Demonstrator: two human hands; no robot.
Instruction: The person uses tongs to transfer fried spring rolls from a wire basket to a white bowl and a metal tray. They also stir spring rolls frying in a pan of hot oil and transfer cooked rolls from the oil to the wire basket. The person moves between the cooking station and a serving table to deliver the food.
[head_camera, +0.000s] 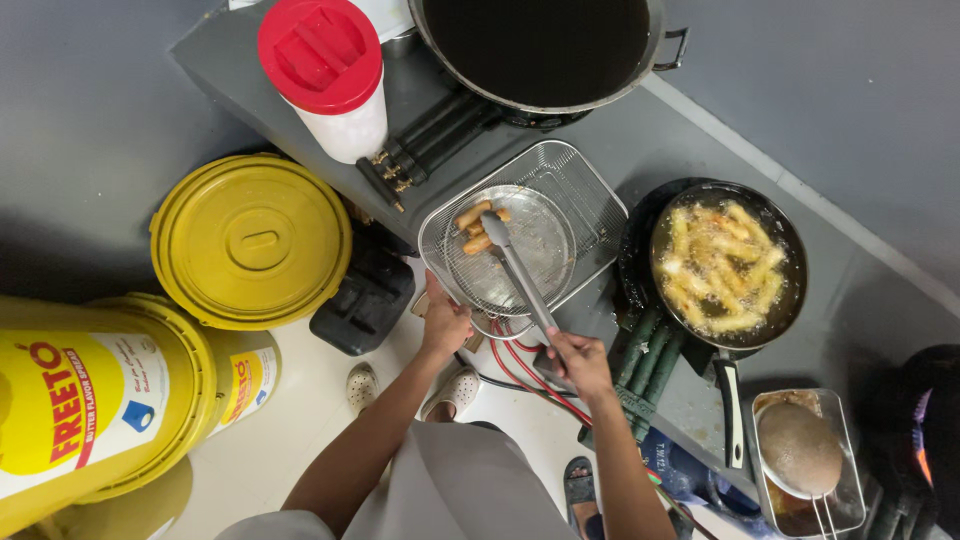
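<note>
My right hand (580, 362) grips metal tongs (520, 275), whose tips rest on a few fried golden rolls (477, 228) in a round wire strainer (540, 245). The strainer sits in a rectangular wire basket (580, 185) on the grey counter (640, 140). My left hand (443, 322) holds the near rim of the strainer. To the right, a black frying pan (727, 265) holds several pale rolls bubbling in oil.
A large dark wok (540, 45) stands at the back. A white jar with a red lid (325, 75) is on the counter's left. Yellow lidded buckets (250, 240) stand on the floor. A metal tray with a skimmer (800, 455) lies at the lower right.
</note>
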